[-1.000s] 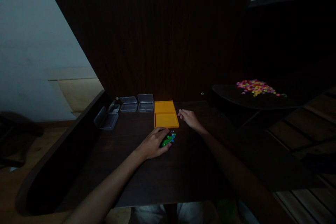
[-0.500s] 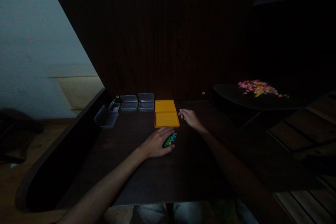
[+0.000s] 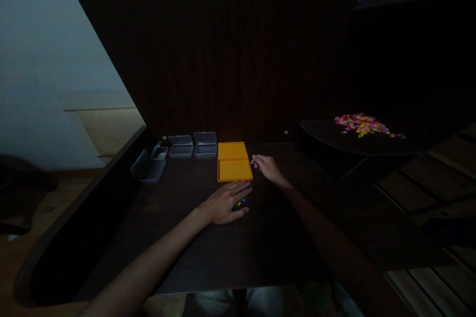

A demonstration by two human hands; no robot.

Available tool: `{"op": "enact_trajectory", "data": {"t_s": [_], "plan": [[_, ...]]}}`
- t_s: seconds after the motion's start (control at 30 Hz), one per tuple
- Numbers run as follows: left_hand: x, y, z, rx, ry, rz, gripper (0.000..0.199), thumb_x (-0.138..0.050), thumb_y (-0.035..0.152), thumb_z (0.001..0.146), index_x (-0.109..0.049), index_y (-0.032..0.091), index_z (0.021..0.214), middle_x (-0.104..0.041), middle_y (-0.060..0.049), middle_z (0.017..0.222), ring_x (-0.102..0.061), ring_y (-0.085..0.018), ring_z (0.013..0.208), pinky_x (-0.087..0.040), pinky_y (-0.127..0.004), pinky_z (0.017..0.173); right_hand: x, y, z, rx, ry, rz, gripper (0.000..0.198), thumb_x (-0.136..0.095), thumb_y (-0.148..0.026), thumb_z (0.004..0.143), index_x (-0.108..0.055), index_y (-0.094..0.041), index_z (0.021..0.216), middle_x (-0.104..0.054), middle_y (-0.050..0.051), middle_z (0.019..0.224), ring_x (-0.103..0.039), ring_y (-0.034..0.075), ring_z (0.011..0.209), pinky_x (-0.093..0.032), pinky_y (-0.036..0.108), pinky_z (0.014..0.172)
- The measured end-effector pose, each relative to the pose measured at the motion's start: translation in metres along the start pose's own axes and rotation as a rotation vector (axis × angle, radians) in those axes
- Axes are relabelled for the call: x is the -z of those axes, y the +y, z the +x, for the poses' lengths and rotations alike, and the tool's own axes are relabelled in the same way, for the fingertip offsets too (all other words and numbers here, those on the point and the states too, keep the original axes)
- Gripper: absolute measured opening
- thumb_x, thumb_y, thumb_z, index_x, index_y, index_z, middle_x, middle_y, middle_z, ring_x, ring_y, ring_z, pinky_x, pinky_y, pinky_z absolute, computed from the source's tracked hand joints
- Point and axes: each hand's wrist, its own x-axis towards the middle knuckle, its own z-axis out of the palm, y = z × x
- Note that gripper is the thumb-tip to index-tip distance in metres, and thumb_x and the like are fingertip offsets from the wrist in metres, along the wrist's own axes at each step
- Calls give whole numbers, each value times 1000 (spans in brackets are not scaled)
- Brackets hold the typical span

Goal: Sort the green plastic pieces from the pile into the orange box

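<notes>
An open yellow box (image 3: 235,170) stands in the middle of the desk, its lid laid back behind it. Just in front of its near edge, my left hand (image 3: 226,202) lies palm down, fingers and thumb spread over several small blue, green and yellow pieces (image 3: 240,203). Most of those pieces are hidden beneath the palm and fingers. My right hand (image 3: 267,168) rests by the box's right side with its fingers curled together. Whatever may be between those fingertips is too small and dark to make out.
Several clear plastic cases with raised lids, among them one case (image 3: 206,150), line the desk's left and back. A raised side board (image 3: 85,213) bounds the left. On a dark shelf (image 3: 327,139) to the right sits a heap of pink, yellow and red pieces (image 3: 362,125).
My left hand has lowered and flattened over the small pieces, so fewer of them show. The right hand holds almost the same place. The view has shifted slightly.
</notes>
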Motion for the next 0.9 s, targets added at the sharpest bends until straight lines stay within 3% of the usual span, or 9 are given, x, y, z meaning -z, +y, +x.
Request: {"op": "enact_trajectory", "data": {"t_s": [0.37, 0.7, 0.9], "plan": [[3, 3, -3, -30, -103, 49, 59, -34, 46, 98, -33, 13, 147, -30, -14, 155, -27, -27, 144, -25, -45, 118, 0, 1, 1, 3, -11, -8, 47, -40, -55, 88, -62, -19, 67, -56, 0, 58, -52, 14, 57, -38, 26, 60], [5, 14, -18, -47, -143, 43, 59, -33, 45, 99, -26, 18, 150, -25, -11, 157, -20, -25, 147, -20, -46, 120, -1, 4, 1, -4, -3, 3, 43, -40, -48, 89, -62, -19, 67, -57, 0, 58, -52, 14, 57, -39, 26, 60], [8, 19, -17, -57, -125, 105, 63, -38, 50, 96, -30, 16, 149, -23, -13, 157, -14, -29, 148, -14, -49, 120, -1, 2, 1, -18, -8, 3, 43, -42, -49, 90, -63, -18, 67, -57, 0, 58, -53, 14, 57, -39, 26, 60]]}}
